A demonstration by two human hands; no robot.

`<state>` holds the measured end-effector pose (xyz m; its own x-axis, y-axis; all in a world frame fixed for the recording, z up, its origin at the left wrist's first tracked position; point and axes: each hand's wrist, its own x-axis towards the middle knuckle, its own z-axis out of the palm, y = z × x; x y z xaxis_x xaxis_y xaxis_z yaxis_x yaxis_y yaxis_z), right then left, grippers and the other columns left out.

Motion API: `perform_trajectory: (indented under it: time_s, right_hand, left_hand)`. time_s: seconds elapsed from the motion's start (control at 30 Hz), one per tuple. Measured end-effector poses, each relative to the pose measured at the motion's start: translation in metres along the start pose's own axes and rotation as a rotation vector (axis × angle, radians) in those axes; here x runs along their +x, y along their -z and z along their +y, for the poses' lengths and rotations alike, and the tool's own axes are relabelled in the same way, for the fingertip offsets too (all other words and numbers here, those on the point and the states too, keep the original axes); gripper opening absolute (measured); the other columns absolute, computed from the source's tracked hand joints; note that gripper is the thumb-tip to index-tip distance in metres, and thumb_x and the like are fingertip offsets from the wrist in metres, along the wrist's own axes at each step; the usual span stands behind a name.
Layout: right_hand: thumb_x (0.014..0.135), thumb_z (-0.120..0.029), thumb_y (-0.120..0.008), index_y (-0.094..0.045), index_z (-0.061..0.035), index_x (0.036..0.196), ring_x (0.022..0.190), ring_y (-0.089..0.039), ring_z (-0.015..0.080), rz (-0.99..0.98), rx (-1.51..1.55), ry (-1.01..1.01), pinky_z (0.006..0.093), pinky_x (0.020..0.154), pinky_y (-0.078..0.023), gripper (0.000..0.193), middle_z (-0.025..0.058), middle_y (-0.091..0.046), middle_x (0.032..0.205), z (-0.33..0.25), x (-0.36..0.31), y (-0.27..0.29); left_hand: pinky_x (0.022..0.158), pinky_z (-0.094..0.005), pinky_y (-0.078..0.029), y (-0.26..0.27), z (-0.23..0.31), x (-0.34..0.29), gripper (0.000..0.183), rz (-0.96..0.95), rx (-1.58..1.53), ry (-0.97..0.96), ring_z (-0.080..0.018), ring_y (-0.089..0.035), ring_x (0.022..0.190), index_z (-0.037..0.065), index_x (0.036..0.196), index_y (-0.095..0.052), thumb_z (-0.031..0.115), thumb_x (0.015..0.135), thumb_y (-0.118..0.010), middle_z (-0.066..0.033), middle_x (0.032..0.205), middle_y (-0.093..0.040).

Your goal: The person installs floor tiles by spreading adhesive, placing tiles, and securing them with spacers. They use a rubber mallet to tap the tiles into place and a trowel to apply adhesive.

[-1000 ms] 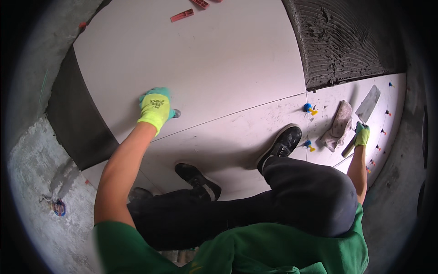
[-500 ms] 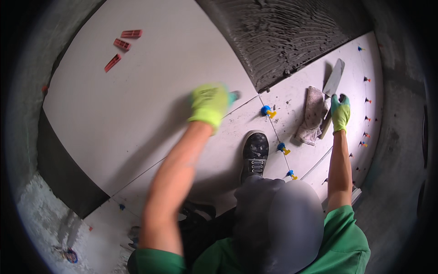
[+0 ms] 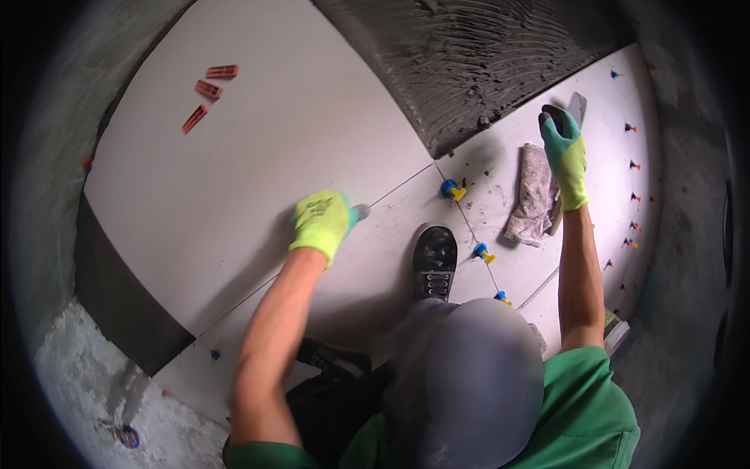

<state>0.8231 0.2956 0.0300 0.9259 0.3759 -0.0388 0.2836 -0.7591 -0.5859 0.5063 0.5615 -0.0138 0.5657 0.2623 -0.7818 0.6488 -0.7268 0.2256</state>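
Note:
My left hand [image 3: 322, 221], in a yellow-green and teal glove, is low over the joint at the near edge of a large pale tile [image 3: 258, 148]. One finger stretches out along the joint; its other fingers are mostly hidden beneath the hand, and nothing held shows. My right hand [image 3: 564, 152], gloved alike, hovers with fingers apart and curved, holding nothing. Behind it a trowel [image 3: 578, 108] is partly hidden, only its blade tip and some of its handle showing. Beside the trowel lies a stained, folded cloth [image 3: 532, 195] on the laid tiles.
Ridged grey mortar [image 3: 476, 62] covers the far area. Blue and yellow tile levelers [image 3: 451, 189] stand along a joint, near my shoe [image 3: 435, 254]. Red wedges [image 3: 208, 89] lie on the large tile. More small clips [image 3: 635, 165] line the right side. Rough concrete [image 3: 86, 375] is at lower left.
My left hand has slid along the joint toward the near left. My right hand has come off the trowel handle and moved farther away, opening over the blade.

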Motion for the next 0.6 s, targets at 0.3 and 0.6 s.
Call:
perform_trajectory:
  time_s: [0.3,0.6]
  right_hand:
    - [0.102,-0.022,-0.061,-0.069,-0.0010,0.121,0.082,-0.058,0.0059,-0.223,0.234,0.024,0.0217,0.072,-0.046,0.030,-0.0012,-0.070,0.098,-0.016,0.001,-0.026]
    - [0.099,-0.008,-0.048,-0.065,0.0017,0.131,0.099,-0.064,0.0137,-0.488,0.356,0.152,0.0273,0.091,-0.050,0.037,0.0086,-0.071,0.113,-0.072,0.005,-0.083]
  left_hand:
    - [0.068,-0.0480,-0.054,-0.061,-0.183,-0.103,0.063,-0.168,0.205,0.293,-0.0418,-0.070,0.079,0.006,0.089,-0.077,0.067,0.088,-0.061,-0.0201,0.085,-0.072]
    - [0.075,-0.0481,-0.056,-0.079,-0.307,-0.261,0.025,-0.024,0.289,0.652,-0.0350,-0.072,0.094,0.010,0.100,-0.078,0.018,0.083,-0.062,-0.0120,0.100,-0.076]
